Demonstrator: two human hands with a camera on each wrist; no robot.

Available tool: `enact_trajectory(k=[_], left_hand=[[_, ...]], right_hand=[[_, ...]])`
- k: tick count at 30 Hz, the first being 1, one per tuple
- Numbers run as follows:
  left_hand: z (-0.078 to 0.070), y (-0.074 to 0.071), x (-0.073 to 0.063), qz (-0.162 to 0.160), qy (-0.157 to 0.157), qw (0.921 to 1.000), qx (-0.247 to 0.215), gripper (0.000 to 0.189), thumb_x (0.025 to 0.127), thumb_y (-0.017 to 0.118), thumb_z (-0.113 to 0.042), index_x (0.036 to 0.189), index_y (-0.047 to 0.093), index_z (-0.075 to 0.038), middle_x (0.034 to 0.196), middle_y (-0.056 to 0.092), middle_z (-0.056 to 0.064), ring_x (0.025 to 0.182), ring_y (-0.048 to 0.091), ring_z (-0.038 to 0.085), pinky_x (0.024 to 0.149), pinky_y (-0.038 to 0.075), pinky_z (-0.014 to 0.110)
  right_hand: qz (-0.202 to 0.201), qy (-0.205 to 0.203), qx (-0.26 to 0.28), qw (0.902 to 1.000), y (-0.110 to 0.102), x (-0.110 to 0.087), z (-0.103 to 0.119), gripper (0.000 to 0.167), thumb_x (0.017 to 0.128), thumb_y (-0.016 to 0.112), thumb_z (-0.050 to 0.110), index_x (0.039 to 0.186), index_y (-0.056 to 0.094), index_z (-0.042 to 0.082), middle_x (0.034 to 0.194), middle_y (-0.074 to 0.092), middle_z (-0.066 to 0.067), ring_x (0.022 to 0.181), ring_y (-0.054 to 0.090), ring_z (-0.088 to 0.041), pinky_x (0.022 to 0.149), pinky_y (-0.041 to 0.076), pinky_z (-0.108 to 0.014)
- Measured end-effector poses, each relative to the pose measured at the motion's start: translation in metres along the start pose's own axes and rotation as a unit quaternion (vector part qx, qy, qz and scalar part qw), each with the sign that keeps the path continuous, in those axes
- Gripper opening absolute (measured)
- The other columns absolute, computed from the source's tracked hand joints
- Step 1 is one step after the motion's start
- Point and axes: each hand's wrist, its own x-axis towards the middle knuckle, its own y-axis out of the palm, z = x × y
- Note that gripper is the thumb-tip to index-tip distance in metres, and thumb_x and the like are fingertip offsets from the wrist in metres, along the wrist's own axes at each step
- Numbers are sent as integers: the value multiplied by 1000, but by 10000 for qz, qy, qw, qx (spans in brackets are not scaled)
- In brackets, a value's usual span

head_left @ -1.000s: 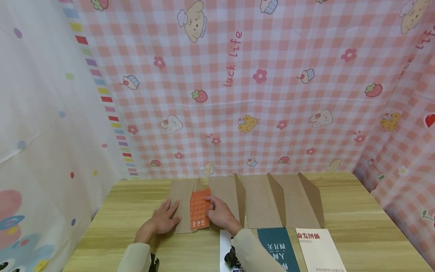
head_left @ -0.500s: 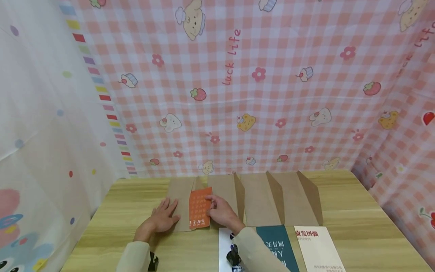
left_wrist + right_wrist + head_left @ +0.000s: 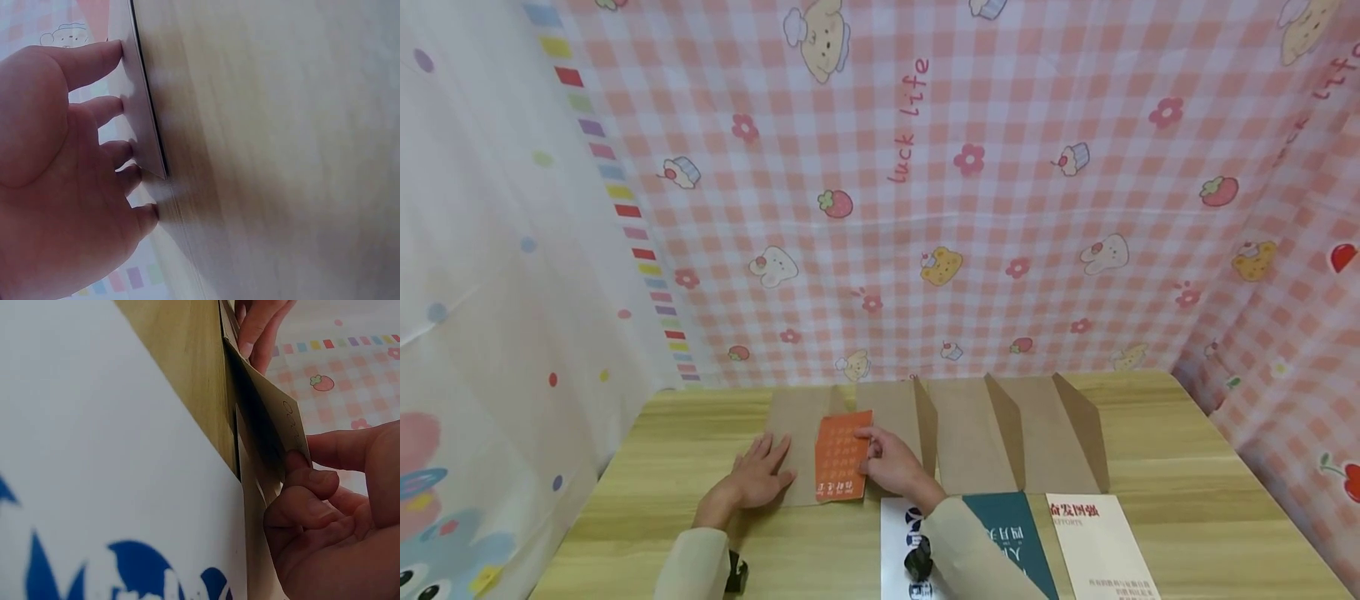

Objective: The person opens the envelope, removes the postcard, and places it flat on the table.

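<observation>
My left hand (image 3: pixel 752 479) rests with spread fingers on the leftmost kraft envelope (image 3: pixel 797 417). In the left wrist view, its fingertips (image 3: pixel 111 50) touch the envelope's surface (image 3: pixel 140 106). My right hand (image 3: pixel 891 462) pinches the right edge of an orange card (image 3: pixel 842 458) with pale printed characters. The card's left edge meets the open side of that envelope; whether part of it lies inside cannot be told. In the right wrist view, thumb and fingers hold the tilted card (image 3: pixel 284 415), which shows some dark script.
Several more kraft envelopes (image 3: pixel 973 437) with raised side flaps stand in a row to the right. A white card (image 3: pixel 898 542), a teal card (image 3: pixel 1022 542) and a cream card (image 3: pixel 1101 546) lie nearer me on the wooden table (image 3: pixel 1210 525). A checked curtain (image 3: pixel 1000 225) hangs behind.
The right hand has moved slightly to the right with the orange card, and more of the card's width shows. The left hand stays on the envelope. The head view has shifted a little.
</observation>
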Motion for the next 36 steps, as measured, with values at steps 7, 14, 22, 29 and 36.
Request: enact_trajectory(k=[7,14,22,29,36], left_hand=[[-4,-4,-1,25,4,10000,-30,62,103,49,-24,155,26,1,159,8,34,148,4,50,114,4,70],[-4,-4,-1,23,-5,10000,-41,62,103,49,-25,155,26,1,159,9,34,148,4,50,114,4,70],[-3,-2,-1,-16,49,10000,-36,61,103,49,-24,154,27,1,159,9,35,147,4,51,113,5,71],[-2,-2,-2,19,49,10000,-65,61,103,49,-24,154,27,2,159,8,35,147,4,52,113,5,71],[-2,-2,-2,6,63,10000,-64,61,103,49,-24,154,27,1,159,8,35,147,4,52,113,4,71]], right_hand=[[36,86,41,9999,-3,-1,2,49,86,68,1,134,58,9,87,51,-4,78,49,-19,63,40,-29],[39,159,57,9999,-5,-4,4,50,87,68,2,135,57,11,88,51,-3,80,50,-18,65,41,-29],[-5,7,-3,10000,-8,-7,4,52,87,69,2,137,57,11,86,52,-2,80,50,-18,68,41,-30],[36,-206,-10,9998,-13,-8,3,54,86,70,0,137,56,8,84,51,-1,77,49,-17,65,41,-28],[39,-201,168,9996,-16,-11,5,55,86,68,-4,138,55,6,82,50,-2,72,48,-15,57,40,-23]])
